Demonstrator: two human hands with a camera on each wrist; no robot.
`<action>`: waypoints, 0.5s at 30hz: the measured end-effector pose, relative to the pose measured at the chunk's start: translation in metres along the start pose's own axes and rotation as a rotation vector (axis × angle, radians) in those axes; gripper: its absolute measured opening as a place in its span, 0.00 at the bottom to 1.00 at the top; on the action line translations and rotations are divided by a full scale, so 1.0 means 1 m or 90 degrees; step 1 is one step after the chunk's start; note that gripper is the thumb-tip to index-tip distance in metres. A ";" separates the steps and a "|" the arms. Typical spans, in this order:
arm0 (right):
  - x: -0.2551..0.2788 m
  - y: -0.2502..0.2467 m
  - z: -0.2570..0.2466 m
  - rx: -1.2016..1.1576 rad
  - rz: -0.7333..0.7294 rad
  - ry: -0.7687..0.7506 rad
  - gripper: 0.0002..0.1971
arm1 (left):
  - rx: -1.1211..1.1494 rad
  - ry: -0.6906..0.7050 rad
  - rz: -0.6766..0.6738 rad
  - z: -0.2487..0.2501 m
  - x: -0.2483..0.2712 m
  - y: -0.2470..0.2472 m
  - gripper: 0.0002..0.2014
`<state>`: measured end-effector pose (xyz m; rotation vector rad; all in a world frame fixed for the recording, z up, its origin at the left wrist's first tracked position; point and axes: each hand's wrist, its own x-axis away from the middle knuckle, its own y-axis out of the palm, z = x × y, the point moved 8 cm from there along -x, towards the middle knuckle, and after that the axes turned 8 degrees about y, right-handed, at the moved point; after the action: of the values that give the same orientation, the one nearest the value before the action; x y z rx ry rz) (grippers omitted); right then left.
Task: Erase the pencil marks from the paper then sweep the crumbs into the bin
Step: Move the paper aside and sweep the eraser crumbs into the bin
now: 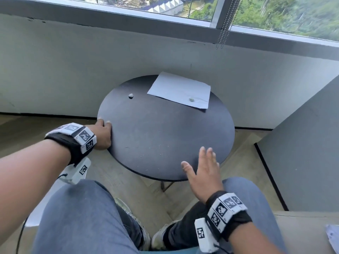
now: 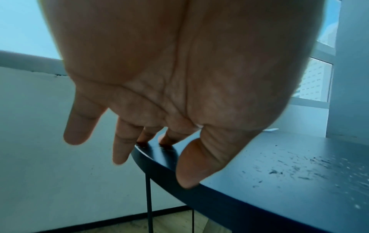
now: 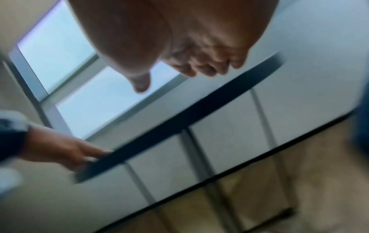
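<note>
The right hand point(image 1: 201, 173) hovers flat, fingers spread and holding nothing, with the crumbs point(image 1: 150, 153) scattered just left of its fingertips, nearer it than the left hand point(image 1: 101, 133), whose loose fingers rest on the round dark table point(image 1: 165, 129) rim. Beyond the fingers lie the eraser point(image 1: 131, 96) and the paper point(image 1: 180, 89), under the window; no bin shows

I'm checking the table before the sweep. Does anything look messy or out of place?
Yes. Eraser crumbs lie scattered over the near part of the round table, between both hands. The paper sits askew, its far corner overhanging the rim. No bin is in view.
</note>
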<state>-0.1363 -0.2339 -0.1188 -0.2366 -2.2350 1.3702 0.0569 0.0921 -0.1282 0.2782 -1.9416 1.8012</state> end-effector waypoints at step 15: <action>-0.001 -0.001 -0.063 -0.076 0.032 -0.141 0.44 | -0.008 0.007 -0.085 0.000 0.006 -0.001 0.60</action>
<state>-0.1033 -0.1855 -0.0949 -0.1905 -2.5136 1.3479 0.0517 0.0929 -0.1245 0.3837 -1.8795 1.6999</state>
